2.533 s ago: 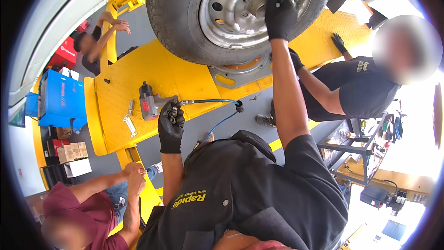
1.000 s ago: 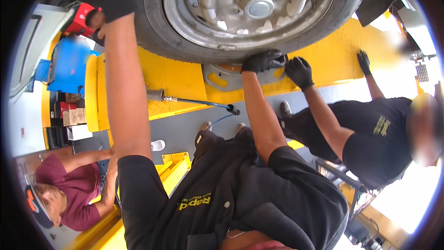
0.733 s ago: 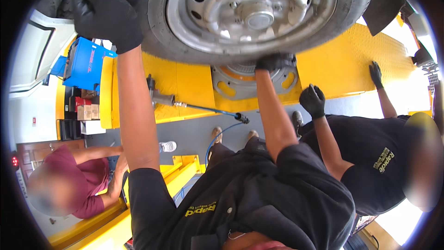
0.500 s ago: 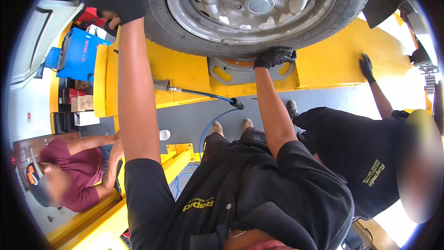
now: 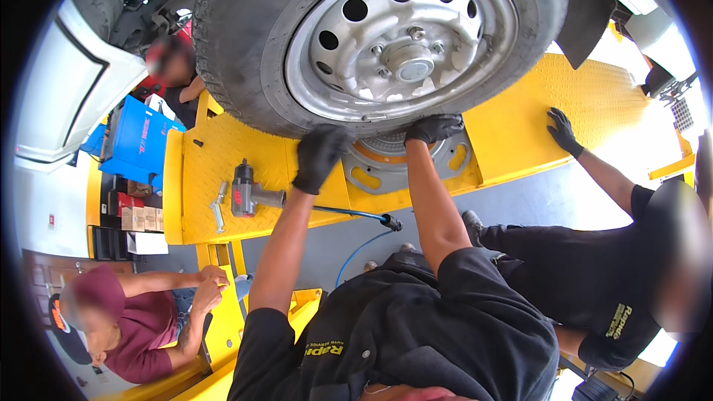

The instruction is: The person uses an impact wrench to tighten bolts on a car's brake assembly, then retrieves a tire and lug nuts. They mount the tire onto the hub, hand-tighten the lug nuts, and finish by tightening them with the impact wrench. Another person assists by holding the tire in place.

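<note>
A steel wheel with a dark tyre (image 5: 249,78) fills the top of the view, above a grey slotted turning plate (image 5: 405,178). My gloved right hand (image 5: 434,128) cups the tyre's bottom edge, fingers together and pointing right. Blurred by motion, my gloved left hand (image 5: 319,157) is at the tyre's lower left; its finger shape is unclear, and whether it touches the rubber I cannot tell. Left of that hand, an impact wrench (image 5: 245,189) with a blue air hose lies on the yellow ramp (image 5: 520,137). A silver hand tool (image 5: 218,206) lies beside the wrench.
A co-worker's gloved hand (image 5: 564,132) rests on the ramp at right. A person in a maroon shirt (image 5: 141,319) leans at lower left, and another person (image 5: 182,89) is behind the wheel. A blue box (image 5: 141,141) and a white car door (image 5: 78,89) are at left.
My left hand has come down from the tyre's upper left side to its lower left. My right hand stays at the bottom edge. More of the ramp, with the impact wrench, now shows.
</note>
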Tool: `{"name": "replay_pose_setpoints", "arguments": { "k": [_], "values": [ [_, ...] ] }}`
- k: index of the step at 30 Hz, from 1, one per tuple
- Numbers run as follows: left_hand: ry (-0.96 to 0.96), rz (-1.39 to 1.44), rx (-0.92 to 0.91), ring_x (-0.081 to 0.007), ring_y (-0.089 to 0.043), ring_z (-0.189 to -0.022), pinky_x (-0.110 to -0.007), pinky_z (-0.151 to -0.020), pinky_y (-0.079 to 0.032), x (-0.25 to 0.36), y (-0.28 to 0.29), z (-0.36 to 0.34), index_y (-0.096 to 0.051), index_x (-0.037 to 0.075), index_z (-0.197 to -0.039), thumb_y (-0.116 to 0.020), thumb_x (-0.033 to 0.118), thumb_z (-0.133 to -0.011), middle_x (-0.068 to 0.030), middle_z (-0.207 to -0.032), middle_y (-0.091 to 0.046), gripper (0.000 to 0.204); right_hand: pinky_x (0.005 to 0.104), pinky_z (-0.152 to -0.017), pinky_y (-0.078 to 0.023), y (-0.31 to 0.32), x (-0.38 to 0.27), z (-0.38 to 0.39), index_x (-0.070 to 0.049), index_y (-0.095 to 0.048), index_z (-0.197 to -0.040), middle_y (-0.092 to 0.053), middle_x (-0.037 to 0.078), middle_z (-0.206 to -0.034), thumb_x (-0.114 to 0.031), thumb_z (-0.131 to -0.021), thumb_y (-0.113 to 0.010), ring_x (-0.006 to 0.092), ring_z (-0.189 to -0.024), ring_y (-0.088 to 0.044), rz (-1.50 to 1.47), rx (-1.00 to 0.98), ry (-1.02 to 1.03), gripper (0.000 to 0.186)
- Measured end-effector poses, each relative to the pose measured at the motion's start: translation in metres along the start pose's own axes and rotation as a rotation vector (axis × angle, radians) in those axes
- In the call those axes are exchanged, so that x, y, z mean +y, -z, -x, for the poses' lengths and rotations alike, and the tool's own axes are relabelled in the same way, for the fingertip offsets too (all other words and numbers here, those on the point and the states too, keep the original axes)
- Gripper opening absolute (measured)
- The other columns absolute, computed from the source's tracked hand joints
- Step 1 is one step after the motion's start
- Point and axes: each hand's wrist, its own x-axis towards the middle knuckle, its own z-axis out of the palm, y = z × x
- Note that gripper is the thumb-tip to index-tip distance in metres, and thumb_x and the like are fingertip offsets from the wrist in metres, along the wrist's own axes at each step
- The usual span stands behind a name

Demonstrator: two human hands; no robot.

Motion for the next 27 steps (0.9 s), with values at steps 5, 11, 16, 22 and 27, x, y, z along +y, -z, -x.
{"name": "replay_pose_setpoints", "arguments": {
  "k": [5, 11, 16, 22, 27],
  "values": [
    [-0.454, -0.133, -0.487, -0.0235, -0.067, -0.08, -0.04, -0.067, -0.057, -0.023, -0.098, 0.01, -0.069, 0.016, -0.101, -0.071, 0.021, -0.092, -0.005, -0.088, -0.06, 0.011, 0.074, -0.122, -0.005, -0.027, 0.018, 0.012, 0.014, -0.02, -0.157, -0.02, 0.04, -0.161, -0.04, -0.108, -0.039, 0.0606, -0.151, -0.012, 0.109, -0.032, 0.166, 0.075],
    [-0.342, -0.171, -0.63, -0.0266, -0.068, -0.077, -0.041, -0.068, -0.057, -0.015, -0.125, -0.007, -0.069, 0.019, -0.109, -0.07, 0.03, -0.092, -0.0074, -0.085, -0.062, 0.02, 0.0663, -0.124, -0.013, -0.047, 0.032, 0.001, 0.016, -0.021, -0.156, -0.024, 0.04, -0.16, -0.035, -0.11, -0.036, 0.0585, -0.15, -0.017, -0.476, 0.458, 0.274, 0.07],
    [-0.392, -0.073, -0.542, -0.0337, -0.072, -0.096, -0.048, -0.087, -0.058, -0.026, -0.137, -0.013, -0.067, 0.019, -0.123, -0.066, 0.029, -0.094, -0.0138, -0.106, -0.071, 0.031, 0.0485, -0.113, -0.037, 0.03, 0.031, -0.003, 0.012, -0.044, -0.143, -0.051, 0.033, -0.142, -0.028, -0.111, -0.038, 0.0449, -0.132, -0.049, -0.953, 0.148, 0.003, 0.051],
    [-0.278, -0.016, -0.629, -0.0334, -0.074, -0.095, -0.047, -0.089, -0.059, -0.018, -0.138, -0.014, -0.057, 0.017, -0.141, -0.066, 0.028, -0.094, -0.0198, -0.11, -0.073, 0.049, 0.0428, -0.09, -0.052, 0.086, 0.085, 0.062, 0.003, -0.063, -0.129, -0.07, 0.021, -0.118, -0.011, -0.104, -0.052, 0.0348, -0.104, -0.068, -0.769, -0.243, 0.442, 0.031],
    [-0.325, 0.023, -0.575, -0.0313, -0.075, -0.096, -0.043, -0.087, -0.059, -0.02, -0.144, -0.014, -0.054, 0.014, -0.145, -0.076, 0.032, -0.09, -0.0154, -0.112, -0.075, 0.062, 0.032, -0.082, -0.056, 0.101, 0.085, 0.074, 0.005, -0.069, -0.121, -0.077, 0.013, -0.103, -0.014, -0.096, -0.071, 0.0179, -0.092, -0.073, -1.233, -0.636, 0.277, 0.032]
  ]
}}
